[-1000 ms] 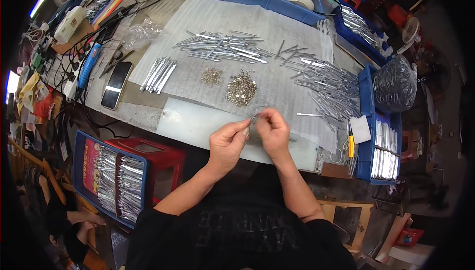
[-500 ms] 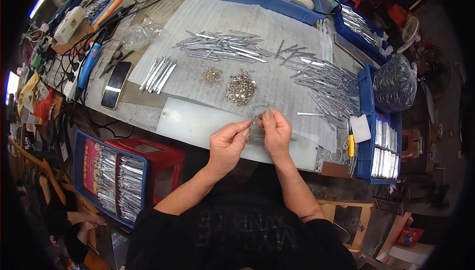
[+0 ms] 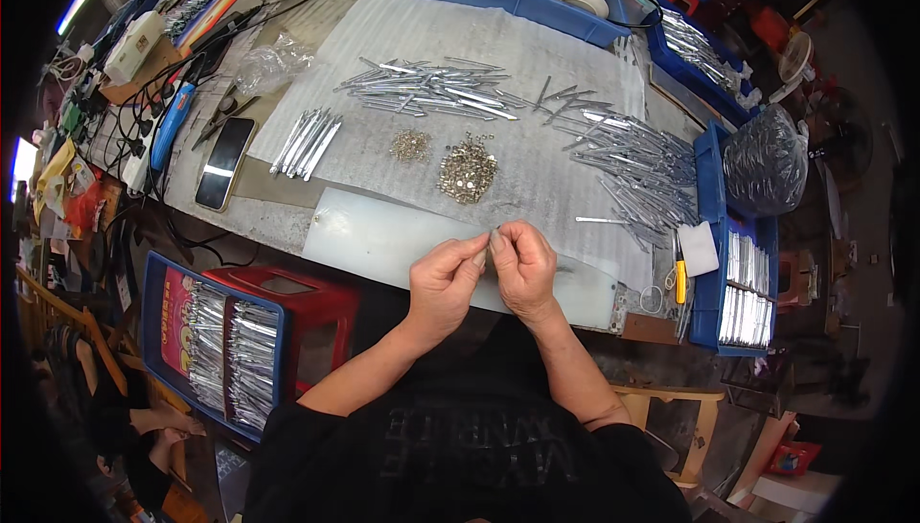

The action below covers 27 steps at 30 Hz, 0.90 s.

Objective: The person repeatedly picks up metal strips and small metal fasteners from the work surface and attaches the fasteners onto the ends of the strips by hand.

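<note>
My left hand and my right hand meet fingertip to fingertip over a white plastic sheet at the table's near edge. Between the fingertips sits a small silvery metal piece; both hands pinch it. Just beyond lie a heap of small round metal parts and a smaller heap. Piles of thin metal rods spread over a white foam mat.
A neat bundle of rods and a black phone lie to the left. Blue bins with rods stand at the right, another blue bin beside a red stool below left. Cables and tools crowd the far left.
Both hands have stayed together at the table's near edge. The fingers shifted slightly around the small piece, with the right hand closing in over the left fingertips.
</note>
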Tool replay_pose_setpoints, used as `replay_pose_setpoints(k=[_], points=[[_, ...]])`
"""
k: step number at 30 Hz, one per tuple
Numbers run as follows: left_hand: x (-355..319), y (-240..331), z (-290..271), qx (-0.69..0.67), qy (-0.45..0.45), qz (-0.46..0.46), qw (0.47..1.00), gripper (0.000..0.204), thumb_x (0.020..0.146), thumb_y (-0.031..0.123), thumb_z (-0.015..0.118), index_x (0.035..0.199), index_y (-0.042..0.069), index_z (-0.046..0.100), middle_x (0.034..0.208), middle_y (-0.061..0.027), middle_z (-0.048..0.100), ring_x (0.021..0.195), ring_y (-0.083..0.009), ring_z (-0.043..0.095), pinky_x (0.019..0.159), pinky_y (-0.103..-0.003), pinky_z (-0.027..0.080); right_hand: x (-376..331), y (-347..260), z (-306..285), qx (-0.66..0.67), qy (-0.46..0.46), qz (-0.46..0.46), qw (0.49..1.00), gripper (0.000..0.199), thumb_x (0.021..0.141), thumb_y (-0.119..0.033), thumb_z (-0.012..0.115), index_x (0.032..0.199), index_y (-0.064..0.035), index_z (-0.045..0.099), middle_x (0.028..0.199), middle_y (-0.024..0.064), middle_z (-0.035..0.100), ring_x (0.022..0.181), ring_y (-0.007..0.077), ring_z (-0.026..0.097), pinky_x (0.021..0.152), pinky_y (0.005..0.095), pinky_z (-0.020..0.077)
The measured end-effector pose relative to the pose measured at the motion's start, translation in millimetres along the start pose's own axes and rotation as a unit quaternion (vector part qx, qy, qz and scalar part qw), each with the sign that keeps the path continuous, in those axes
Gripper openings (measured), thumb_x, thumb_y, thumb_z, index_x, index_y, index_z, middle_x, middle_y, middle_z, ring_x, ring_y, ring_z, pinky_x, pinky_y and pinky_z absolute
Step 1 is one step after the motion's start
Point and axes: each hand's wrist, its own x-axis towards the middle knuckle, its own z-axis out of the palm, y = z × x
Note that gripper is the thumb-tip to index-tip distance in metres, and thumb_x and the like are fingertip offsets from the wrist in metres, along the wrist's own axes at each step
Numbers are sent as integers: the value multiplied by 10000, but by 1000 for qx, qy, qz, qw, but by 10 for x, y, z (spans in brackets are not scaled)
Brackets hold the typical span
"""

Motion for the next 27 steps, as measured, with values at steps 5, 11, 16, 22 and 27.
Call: replay_pose_setpoints(k=[5,11,16,22,27], points=[[-3,-43,-24,51,-9,37,998,194,813,-12,515,1000,-8,568,709,-18,522,517,-17,399,421,-148,307,-17,-48,38,29,15,38,999,114,784,-96,545,734,-5,497,620,98,502,533,233,483,484,318,382],[5,-33,12,62,-10,54,997,193,811,-17,514,998,-17,566,700,-17,519,508,-23,401,424,-152,314,-17,-64,22,24,12,39,999,127,797,-98,533,737,-1,479,611,107,496,529,243,478,486,321,383],[18,-23,29,73,-10,67,995,187,809,-19,512,987,-22,570,694,-17,516,512,-29,414,423,-161,321,-21,-87,-1,31,1,68,997,121,800,-94,531,744,1,481,626,103,496,530,230,479,487,310,384],[15,26,99,80,-15,46,996,181,794,-20,527,966,-28,580,686,-30,524,545,-53,454,454,-185,364,-106,0,-9,58,33,84,994,118,811,-97,521,749,-4,484,630,99,495,530,206,480,490,298,391],[3,67,81,139,-33,86,986,173,794,-12,531,959,-27,585,698,-44,532,576,-62,474,486,-183,382,-91,-94,-47,42,36,53,997,119,817,-103,516,755,-6,486,636,94,497,546,201,482,507,302,400]])
